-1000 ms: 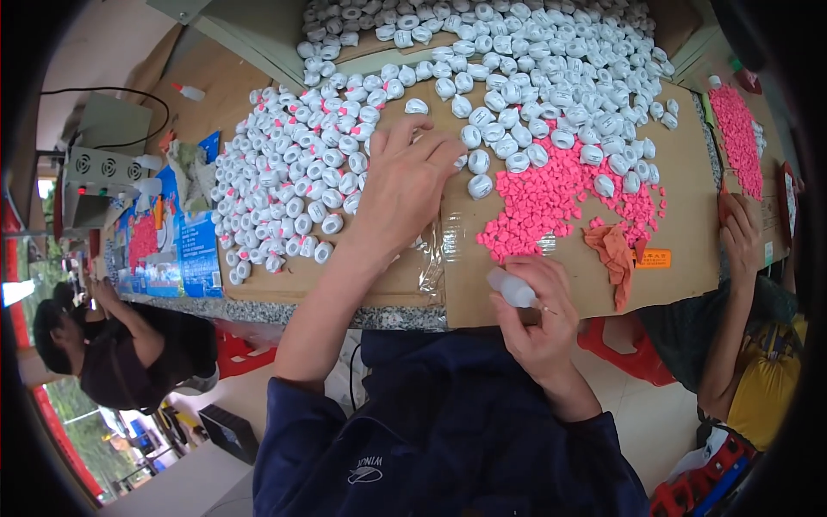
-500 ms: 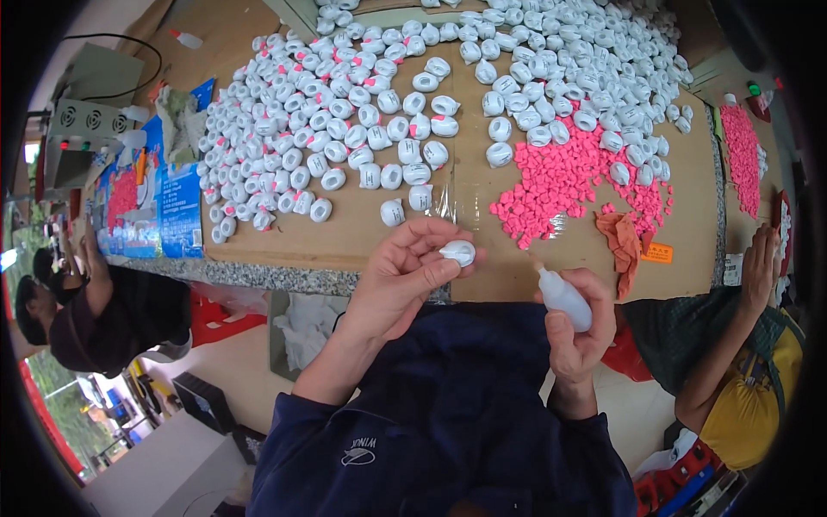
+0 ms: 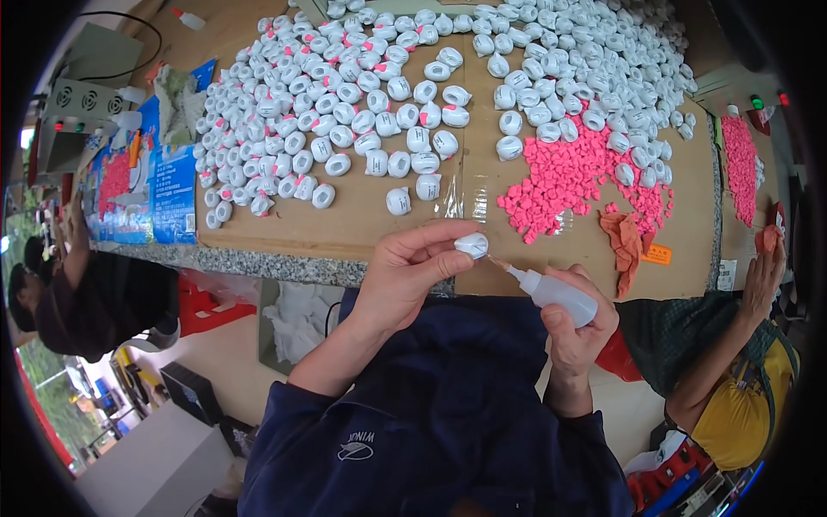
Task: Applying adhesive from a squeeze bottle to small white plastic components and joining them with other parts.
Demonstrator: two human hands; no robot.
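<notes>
Between the thumb and fingers of my left hand [image 3: 413, 271] is a small white rounded plastic piece [image 3: 471, 246], held just above the table's near edge. My right hand [image 3: 581, 323] is closed around a translucent squeeze bottle [image 3: 560, 295], tilted so that its thin nozzle points left. The nozzle tip is at the right side of the white piece; whether it touches I cannot tell. Beyond my hands lie many like white pieces [image 3: 399, 201], some with pink bits on them. A heap of small pink pieces [image 3: 551, 177] lies ahead of my right hand.
A large pile of white pieces [image 3: 594, 52] covers the far right of the cardboard-topped table [image 3: 345, 233]. An orange cloth [image 3: 622, 246] rests near the right front edge. A bin with white material [image 3: 297, 323] stands below the table. Co-workers sit at both sides.
The squeeze bottle has tipped further left, and its nozzle has come over to the white piece. My left hand has shifted slightly right, still holding that piece.
</notes>
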